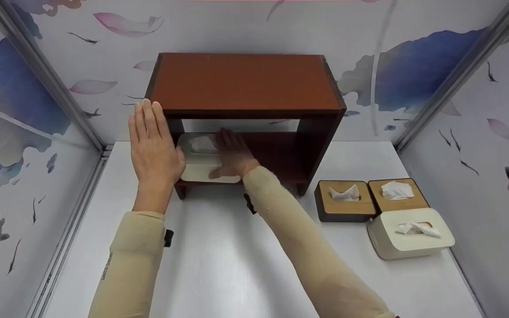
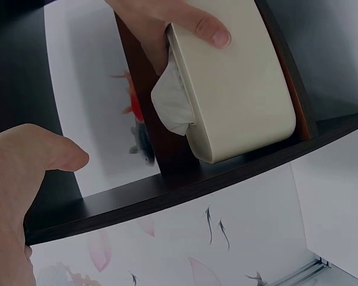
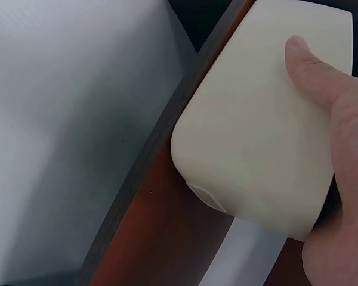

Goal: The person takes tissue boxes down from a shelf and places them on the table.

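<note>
A reddish-brown wooden shelf (image 1: 243, 84) with dark side panels stands at the back of the table. My left hand (image 1: 152, 145) lies flat along its left side, fingers straight and pointing upward. On the lower board (image 1: 276, 154), at the left end, sits a cream tissue box (image 2: 244, 83) with a white tissue (image 2: 172, 98) poking from its top. My right hand (image 1: 235, 154) holds this box at its right end, the thumb on the front face and the fingers reaching back over it. The fingertips are partly hidden in the wrist views.
Right of the shelf stand two tissue boxes with wooden tops, one (image 1: 345, 201) beside the other (image 1: 402, 192). In front of them is another cream tissue box (image 1: 411, 234). Printed panels (image 1: 471, 132) with metal posts enclose the white table (image 1: 219, 265).
</note>
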A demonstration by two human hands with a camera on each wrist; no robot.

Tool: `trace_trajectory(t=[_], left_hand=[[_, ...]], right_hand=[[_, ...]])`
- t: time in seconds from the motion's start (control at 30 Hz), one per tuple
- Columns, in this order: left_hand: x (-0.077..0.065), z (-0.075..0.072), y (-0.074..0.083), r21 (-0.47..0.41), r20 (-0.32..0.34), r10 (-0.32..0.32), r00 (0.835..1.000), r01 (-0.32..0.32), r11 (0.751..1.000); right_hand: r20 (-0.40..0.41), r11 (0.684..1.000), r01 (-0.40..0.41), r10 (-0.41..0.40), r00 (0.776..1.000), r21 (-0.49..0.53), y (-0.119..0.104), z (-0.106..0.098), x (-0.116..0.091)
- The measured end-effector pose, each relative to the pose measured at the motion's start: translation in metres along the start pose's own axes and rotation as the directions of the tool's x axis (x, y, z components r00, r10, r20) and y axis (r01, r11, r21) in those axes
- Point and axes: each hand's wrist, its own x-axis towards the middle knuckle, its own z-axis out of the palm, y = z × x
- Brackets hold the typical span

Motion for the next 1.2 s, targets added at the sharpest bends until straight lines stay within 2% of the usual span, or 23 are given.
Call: trace_trajectory(t=[0.17,0.47,0.6,0.8,1.2], left_hand=[[0.000,0.000,0.001,0.001,-0.001,-0.001,1.000,0.001,1.000],[0.000,-0.002,-0.002,0.011,0.019,-0.006,1.000,0.006,1.000],[0.000,-0.001,-0.001,0.000,0.011,0.002,1.000,-0.002,1.000],[0.000,-0.001,-0.001,0.012,0.021,0.001,1.000,-0.001,1.000],[0.000,-0.003,0.000,0.006,0.046,-0.003,0.999,0.003,1.000]], right_hand=[[-0.016,1.000,0.000,0.000,1.000,-0.013,-0.004,-0.005,-0.004],[-0.056,0.998,0.014,-0.011,0.998,0.067,-0.008,-0.007,-0.005],[-0.097,0.999,0.025,-0.020,0.995,0.049,-0.007,-0.005,-0.004],[-0.108,0.999,0.048,-0.047,0.993,0.005,-0.006,-0.006,-0.007],[-0.211,0.995,0.087,-0.094,0.973,-0.042,0.000,-0.014,-0.027]])
